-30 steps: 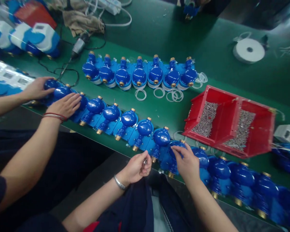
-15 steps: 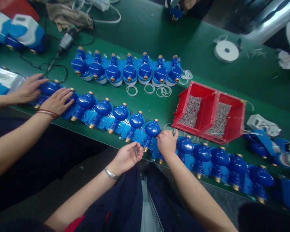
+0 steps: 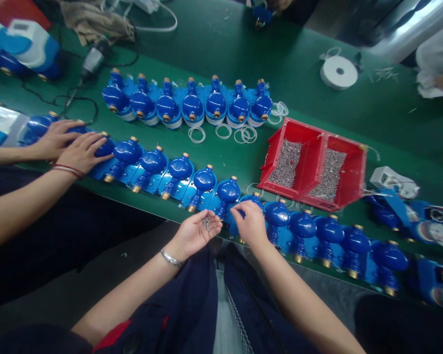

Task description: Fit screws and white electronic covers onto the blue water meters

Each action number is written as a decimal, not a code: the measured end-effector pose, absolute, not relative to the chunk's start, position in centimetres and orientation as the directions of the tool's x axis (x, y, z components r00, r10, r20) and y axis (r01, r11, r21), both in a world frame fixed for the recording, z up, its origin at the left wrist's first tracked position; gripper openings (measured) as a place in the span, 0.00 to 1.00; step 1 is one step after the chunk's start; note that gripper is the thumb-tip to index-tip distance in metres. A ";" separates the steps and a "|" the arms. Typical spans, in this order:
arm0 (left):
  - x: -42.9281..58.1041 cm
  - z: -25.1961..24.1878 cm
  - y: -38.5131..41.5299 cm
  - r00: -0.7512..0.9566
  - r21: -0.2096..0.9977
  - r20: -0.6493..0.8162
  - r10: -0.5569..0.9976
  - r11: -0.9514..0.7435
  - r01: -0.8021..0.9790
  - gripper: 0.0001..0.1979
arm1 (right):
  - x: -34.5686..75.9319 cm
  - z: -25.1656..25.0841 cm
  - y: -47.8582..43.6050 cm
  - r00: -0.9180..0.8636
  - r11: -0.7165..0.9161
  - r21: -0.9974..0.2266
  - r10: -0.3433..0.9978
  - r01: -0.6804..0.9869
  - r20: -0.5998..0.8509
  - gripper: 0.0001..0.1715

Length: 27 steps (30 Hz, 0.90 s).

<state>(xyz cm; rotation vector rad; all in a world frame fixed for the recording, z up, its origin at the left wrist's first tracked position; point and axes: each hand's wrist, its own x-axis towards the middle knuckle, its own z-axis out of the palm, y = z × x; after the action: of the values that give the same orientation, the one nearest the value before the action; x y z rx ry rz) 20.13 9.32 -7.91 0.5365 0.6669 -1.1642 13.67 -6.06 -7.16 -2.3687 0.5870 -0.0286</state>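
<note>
My left hand is cupped palm up around a small heap of screws, just in front of the row of meters. My right hand is closed in a pinch over a blue water meter with brass threaded ends, partly covering it; what its fingertips hold, if anything, is too small to make out. To its left lies another blue water meter, mounted on a light-blue base like the others in the row. More meters continue to the right.
A red two-compartment bin of screws stands beyond the row. Farther back is a second row of meters, with clear rings nearby. At left, a co-worker's hands rest on meters near a corded screwdriver. A white roll lies behind.
My right hand has drawn back left toward my left palm, its fingers now pinched. My left hand still holds the screws. The co-worker's hands have come closer together. The whole view has shifted slightly.
</note>
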 end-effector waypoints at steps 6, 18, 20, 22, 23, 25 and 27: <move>19.8 -7.6 8.8 0.266 0.040 -0.718 -0.643 0.344 0.938 0.17 | 11.6 -5.0 -3.1 0.772 0.290 -0.802 -0.237 -0.523 -0.589 0.13; 18.8 -8.5 8.2 0.342 0.218 -0.659 -0.670 0.265 0.939 0.13 | 10.4 -6.0 -2.2 0.624 0.653 -0.594 -0.229 -0.471 -0.747 0.18; 18.9 -8.6 8.1 0.367 0.249 -0.662 -0.654 0.270 0.930 0.12 | 10.4 -6.2 -2.2 0.628 0.656 -0.602 -0.243 -0.455 -0.739 0.17; 19.0 -8.5 7.9 0.392 0.275 -0.658 -0.642 0.280 0.920 0.12 | 10.4 -6.4 -2.3 0.621 0.680 -0.584 -0.236 -0.443 -0.747 0.17; 19.0 -8.5 7.9 0.404 0.286 -0.651 -0.642 0.286 0.915 0.12 | 10.4 -6.4 -2.4 0.619 0.696 -0.570 -0.228 -0.436 -0.752 0.17; 19.0 -8.3 7.9 0.423 0.315 -0.626 -0.655 0.285 0.906 0.10 | 10.4 -6.4 -2.6 0.614 0.724 -0.543 -0.210 -0.425 -0.761 0.15; 18.9 -8.1 7.9 0.438 0.353 -0.594 -0.674 0.271 0.896 0.09 | 10.5 -6.2 -2.7 0.610 0.741 -0.518 -0.186 -0.427 -0.770 0.15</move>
<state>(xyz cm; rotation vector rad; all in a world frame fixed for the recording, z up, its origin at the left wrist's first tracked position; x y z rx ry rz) 18.92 7.92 -8.15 0.7207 0.3586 -1.0878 10.48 -2.71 -6.22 -0.7483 0.9251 0.1548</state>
